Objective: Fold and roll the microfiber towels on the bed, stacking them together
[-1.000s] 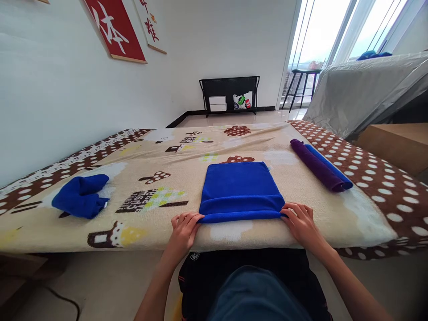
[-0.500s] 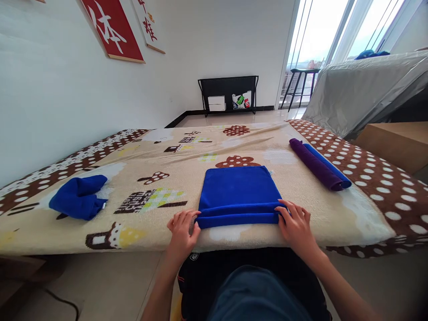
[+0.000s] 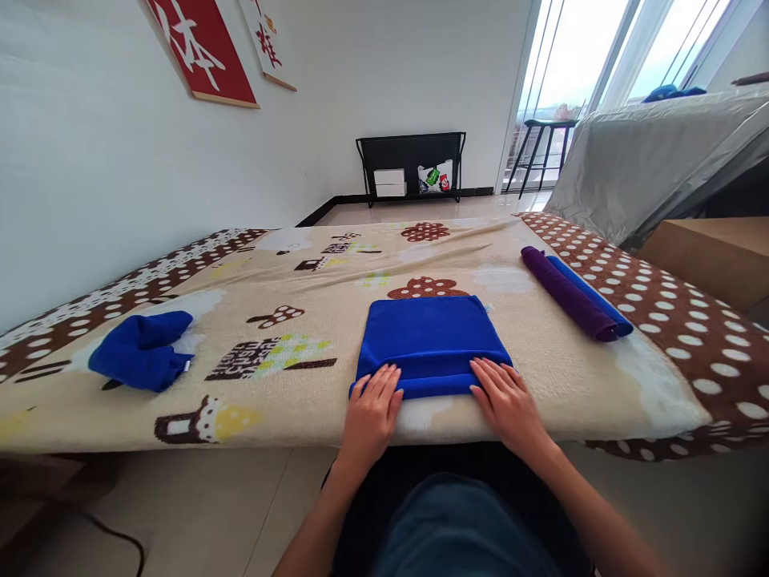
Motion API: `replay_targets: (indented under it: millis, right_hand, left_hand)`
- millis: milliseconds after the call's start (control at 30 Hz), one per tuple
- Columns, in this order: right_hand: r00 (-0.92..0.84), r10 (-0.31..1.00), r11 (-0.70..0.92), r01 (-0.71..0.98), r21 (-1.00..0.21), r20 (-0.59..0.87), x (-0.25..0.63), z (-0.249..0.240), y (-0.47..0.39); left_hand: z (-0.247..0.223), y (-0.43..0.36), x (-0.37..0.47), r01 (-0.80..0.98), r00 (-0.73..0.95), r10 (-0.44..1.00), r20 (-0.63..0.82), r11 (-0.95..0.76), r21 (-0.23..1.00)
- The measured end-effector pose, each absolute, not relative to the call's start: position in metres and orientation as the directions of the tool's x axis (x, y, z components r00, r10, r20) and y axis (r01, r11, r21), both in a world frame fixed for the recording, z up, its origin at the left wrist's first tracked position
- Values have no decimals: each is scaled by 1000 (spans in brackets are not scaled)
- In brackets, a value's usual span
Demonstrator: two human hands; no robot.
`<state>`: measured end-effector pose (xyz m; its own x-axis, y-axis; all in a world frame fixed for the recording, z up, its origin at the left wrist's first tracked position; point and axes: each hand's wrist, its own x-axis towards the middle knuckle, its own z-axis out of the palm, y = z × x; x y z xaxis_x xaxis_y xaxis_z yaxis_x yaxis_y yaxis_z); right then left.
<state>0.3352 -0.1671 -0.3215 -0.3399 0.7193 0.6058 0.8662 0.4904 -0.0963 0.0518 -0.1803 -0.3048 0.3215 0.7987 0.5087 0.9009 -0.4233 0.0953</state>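
A blue towel lies flat on the patterned blanket, its near edge rolled up into a thick fold. My left hand rests palm down on the left end of that roll, fingers spread. My right hand presses flat on the right end of the roll in the same way. Neither hand grips the cloth.
A crumpled blue towel lies at the left of the bed. Rolled purple and blue towels lie side by side at the right. A cardboard box, a covered piece of furniture and a black rack stand beyond.
My hands moved from the towel's outer corners inward onto the top of the roll. The rolled near edge advanced away from me and the flat part grew shorter.
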Motion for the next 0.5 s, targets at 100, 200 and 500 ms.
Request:
replay_targets:
  millis: [100, 200, 500]
  right_hand:
    - [-285, 740, 413, 907, -77, 609, 361, -328, -168]
    - [-242, 743, 363, 929, -72, 623, 364, -327, -171]
    - [-407, 708, 598, 780, -184, 577, 283, -300, -169]
  left_hand:
    - [-307, -185, 32, 946, 216, 821, 529, -310, 94]
    - [-306, -190, 35, 982, 62, 802, 595, -155, 106]
    - [-290, -178, 112, 851, 435, 777, 454, -519, 73]
